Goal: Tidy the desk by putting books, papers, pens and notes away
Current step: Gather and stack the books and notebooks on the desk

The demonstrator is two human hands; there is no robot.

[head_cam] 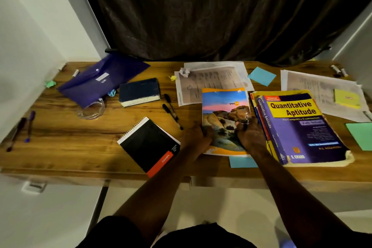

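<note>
A thin notebook with a landscape cover (225,106) lies on the wooden desk (70,135) at the centre. My left hand (198,136) grips its left edge and my right hand (250,135) grips its right edge. To its right lies a thick purple and yellow "Quantitative Aptitude" book (300,127). A black spiral pad (149,145) lies to the left, with two black pens (171,109) above it. Printed papers (209,80) lie behind the notebook and more papers (318,88) at the far right.
A purple folder (100,78) and a dark blue book (138,91) sit at the back left. Two pens (23,129) lie at the left edge. Sticky notes in blue (261,76), yellow (346,98) and green (361,135) lie on the right. A dark curtain (211,12) hangs behind.
</note>
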